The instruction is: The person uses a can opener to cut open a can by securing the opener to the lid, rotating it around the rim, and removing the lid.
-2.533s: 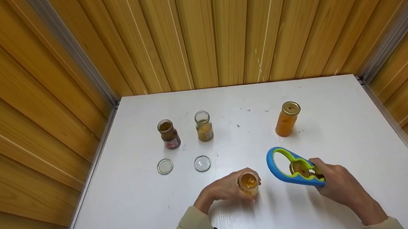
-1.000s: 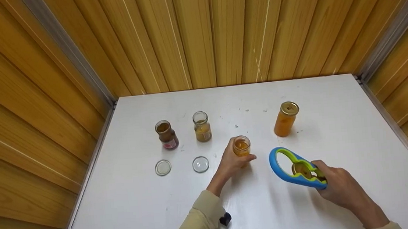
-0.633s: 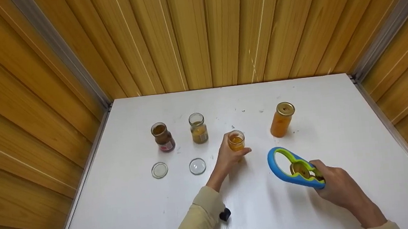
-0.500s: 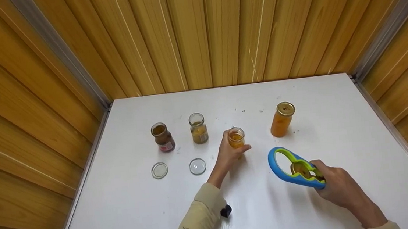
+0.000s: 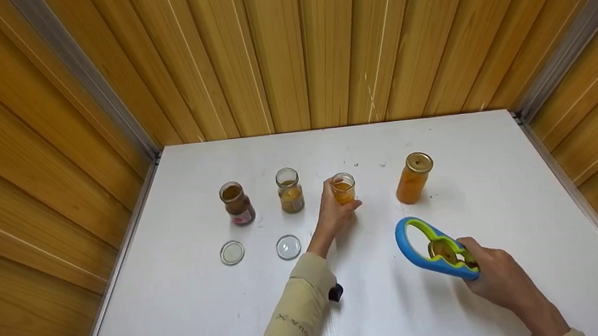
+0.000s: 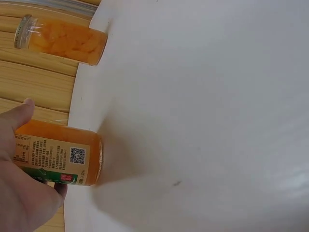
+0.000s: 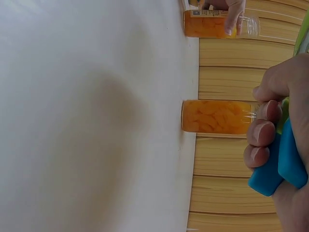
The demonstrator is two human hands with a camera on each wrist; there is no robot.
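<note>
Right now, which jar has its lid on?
The orange jar at far right, gold lid on; the brown jar, yellow jar and held jar are all open-topped.

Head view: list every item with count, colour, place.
Table: one, white, centre.
Walls: three, brown, around table.
First jar: one, brown, left.
Second jar: one, yellow, beside first.
Loose lids: two, pale, before these.
Third jar: one, orange, middle.
Lidded jar: one, orange, right.
Opener: one, blue and green, lower right.
Held lid: one, gold, inside opener.
Sleeves: two, beige, bottom.
Wrist piece: one, black, left cuff.
Left hand: one, holding third jar.
Right hand: one, gripping opener.
</note>
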